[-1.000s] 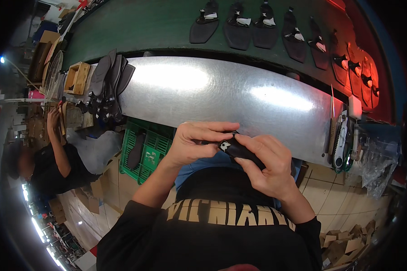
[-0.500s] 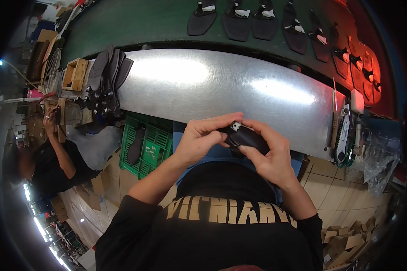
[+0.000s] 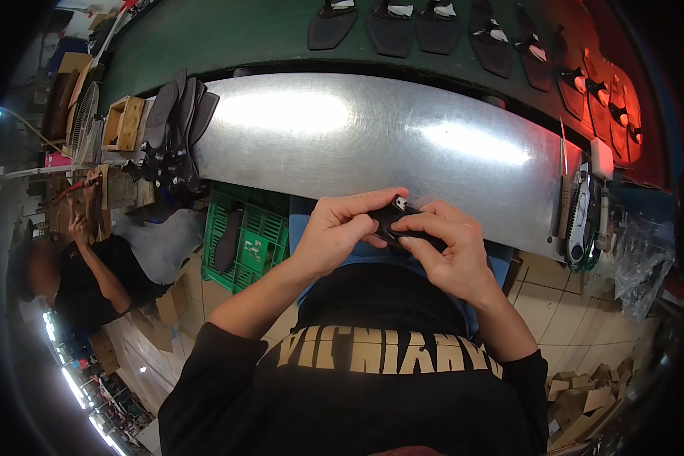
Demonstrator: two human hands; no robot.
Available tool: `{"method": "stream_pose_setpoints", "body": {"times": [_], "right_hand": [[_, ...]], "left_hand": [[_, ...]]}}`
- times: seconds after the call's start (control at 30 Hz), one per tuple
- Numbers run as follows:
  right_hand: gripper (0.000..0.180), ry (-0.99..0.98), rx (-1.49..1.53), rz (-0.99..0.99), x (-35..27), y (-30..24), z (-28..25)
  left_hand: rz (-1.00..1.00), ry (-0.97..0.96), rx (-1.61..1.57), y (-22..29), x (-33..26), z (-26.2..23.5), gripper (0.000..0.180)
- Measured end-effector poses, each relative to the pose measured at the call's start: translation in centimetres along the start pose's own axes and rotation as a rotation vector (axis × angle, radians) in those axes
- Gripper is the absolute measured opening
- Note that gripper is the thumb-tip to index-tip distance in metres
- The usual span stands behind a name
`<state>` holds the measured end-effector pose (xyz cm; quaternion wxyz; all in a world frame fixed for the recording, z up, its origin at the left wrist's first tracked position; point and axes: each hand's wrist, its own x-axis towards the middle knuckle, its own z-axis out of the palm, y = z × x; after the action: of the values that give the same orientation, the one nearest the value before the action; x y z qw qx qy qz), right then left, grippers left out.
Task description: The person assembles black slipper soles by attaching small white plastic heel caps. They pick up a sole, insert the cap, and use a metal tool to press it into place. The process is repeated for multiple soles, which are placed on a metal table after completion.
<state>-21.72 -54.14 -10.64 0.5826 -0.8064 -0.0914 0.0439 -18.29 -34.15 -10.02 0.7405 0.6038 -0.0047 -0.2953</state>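
Observation:
Close to my body, at the near edge of the metal table [image 3: 319, 144], I hold a black sandal [image 3: 385, 219] with a small white patch at its end. My left hand [image 3: 330, 234] is closed around that end, its index finger stretched along the far side. With thumb and fingertips, my right hand [image 3: 450, 254] pinches the sandal's middle. Its rest is partly hidden under the right fingers. Beyond the table, similar black sandals [image 3: 390, 34] lie in a row on a green belt [image 3: 228, 38], those at the right under red light.
At the table's left lie piled black soles [image 3: 176, 114] beside a wooden box [image 3: 123, 123]. Below stands a green crate [image 3: 254, 254]. A utility knife [image 3: 577, 213], an awl [image 3: 563, 201] and a plastic bag [image 3: 637, 262] are at the right. Another person [image 3: 91, 273] works at far left.
My right hand has shifted from gripping the sandal's far side to pinching its middle, fingers nearer the left hand. The sandal has turned. The other person's hands have moved.

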Motion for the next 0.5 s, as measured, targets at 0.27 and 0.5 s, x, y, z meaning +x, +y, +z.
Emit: {"method": "stream_pose_setpoints", "body": {"times": [0.27,0.5], "right_hand": [[0.027,-0.136,-0.123,-0.130,0.7,0.3,-0.7],[0.026,-0.097,-0.135,-0.113,0.5,0.7,0.1]], "left_hand": [[-0.101,0.016,0.078,0.4,0.7,-0.5,0.038],[-0.062,0.019,0.058,-0.2,1.1,-0.7,0.033]]}}
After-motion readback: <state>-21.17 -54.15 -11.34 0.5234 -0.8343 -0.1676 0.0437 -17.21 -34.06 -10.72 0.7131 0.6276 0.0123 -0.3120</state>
